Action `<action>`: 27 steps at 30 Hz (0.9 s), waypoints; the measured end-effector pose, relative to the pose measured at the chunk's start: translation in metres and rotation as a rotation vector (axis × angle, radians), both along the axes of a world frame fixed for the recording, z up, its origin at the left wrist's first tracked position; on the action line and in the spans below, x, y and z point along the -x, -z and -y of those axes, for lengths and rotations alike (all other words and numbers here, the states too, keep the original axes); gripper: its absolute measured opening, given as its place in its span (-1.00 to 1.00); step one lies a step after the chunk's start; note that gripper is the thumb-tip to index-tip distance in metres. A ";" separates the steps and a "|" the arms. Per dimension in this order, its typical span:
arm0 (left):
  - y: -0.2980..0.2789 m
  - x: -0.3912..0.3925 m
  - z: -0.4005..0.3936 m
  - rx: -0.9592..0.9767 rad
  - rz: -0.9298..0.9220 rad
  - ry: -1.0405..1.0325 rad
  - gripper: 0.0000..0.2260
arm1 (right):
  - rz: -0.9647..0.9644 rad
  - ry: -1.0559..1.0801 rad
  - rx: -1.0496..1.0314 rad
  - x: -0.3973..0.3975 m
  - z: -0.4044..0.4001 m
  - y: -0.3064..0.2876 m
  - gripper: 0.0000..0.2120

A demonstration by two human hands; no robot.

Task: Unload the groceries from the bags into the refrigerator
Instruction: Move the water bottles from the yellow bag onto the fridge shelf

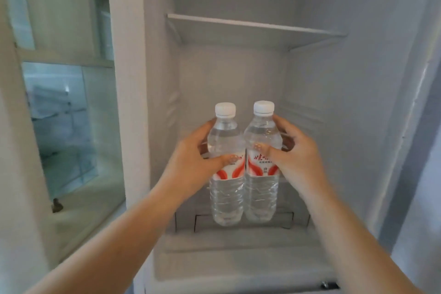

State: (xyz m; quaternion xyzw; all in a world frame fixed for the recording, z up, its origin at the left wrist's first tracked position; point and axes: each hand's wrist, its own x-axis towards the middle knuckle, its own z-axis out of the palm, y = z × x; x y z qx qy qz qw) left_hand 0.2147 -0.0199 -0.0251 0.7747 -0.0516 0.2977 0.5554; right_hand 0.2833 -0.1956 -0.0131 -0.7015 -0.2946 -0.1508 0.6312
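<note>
From the head camera, two clear water bottles with white caps and red-and-white labels are standing upright side by side, touching, in the middle of the open refrigerator [334, 126]. The left hand [191, 162] is wrapping around the left bottle [226, 174], thumb lying across the label and fingers curling round the far side at 9 o'clock of the bottle. The right hand [296, 157] is gripping the right bottle [262, 169] in the same way, thumb on the label and fingers reaching round at 3 o'clock. Both forearms are stretching in from 7 and 5 o'clock of the view. The bottle bases are showing in front of the compartment's back wall near its floor; whether they are resting on it cannot be told. A white shelf [250, 28] is sitting at 12 o'clock, well above the caps. At 9 o'clock, beside the compartment, a glass-fronted cabinet [66, 114] is showing a pale blue interior.
</note>
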 end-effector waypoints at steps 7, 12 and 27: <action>-0.030 -0.087 -0.001 0.016 0.105 -0.042 -0.37 | -0.009 -0.038 -0.027 -0.087 -0.013 -0.030 -0.42; -0.037 -0.123 -0.017 0.018 0.120 -0.103 -0.34 | -0.054 -0.062 -0.045 -0.138 -0.042 -0.034 -0.40; -0.007 -0.208 -0.067 0.029 0.157 -0.245 -0.39 | -0.047 -0.033 -0.009 -0.225 -0.114 -0.010 -0.44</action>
